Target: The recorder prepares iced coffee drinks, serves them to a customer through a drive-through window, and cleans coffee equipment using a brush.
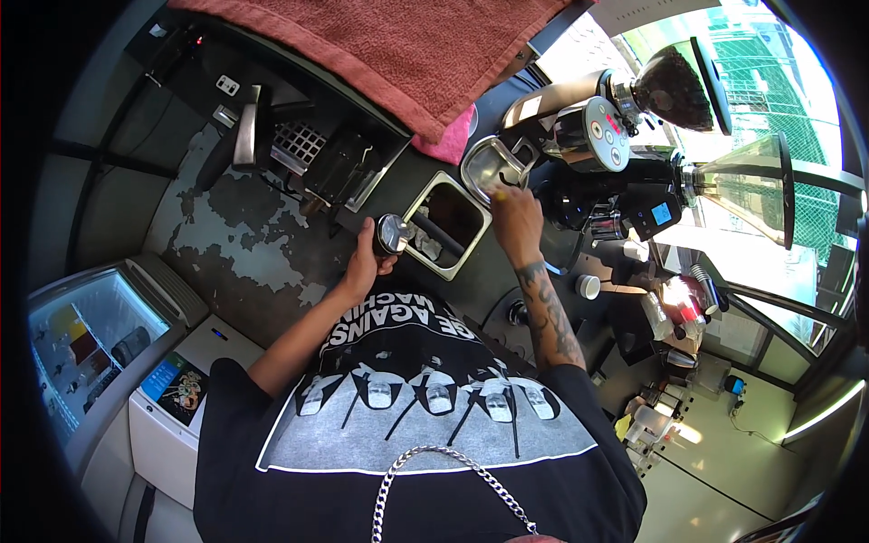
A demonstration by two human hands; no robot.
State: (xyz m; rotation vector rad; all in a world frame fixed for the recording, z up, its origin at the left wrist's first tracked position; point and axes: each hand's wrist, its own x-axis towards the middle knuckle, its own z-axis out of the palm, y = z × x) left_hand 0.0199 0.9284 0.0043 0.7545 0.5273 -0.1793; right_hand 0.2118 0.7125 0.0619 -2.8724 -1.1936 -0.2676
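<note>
Portafilter in left hand

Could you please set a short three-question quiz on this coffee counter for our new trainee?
1. True or false: the left hand holds a round metal portafilter over the rectangular steel knock box.
2. Which lies beside the right hand? A) shiny steel tray B) glass jug C) white plate
3. Fill in: the large cloth draped over the machine at the top is ____ in colour.

Key: 1 true; 2 A; 3 red.
</note>
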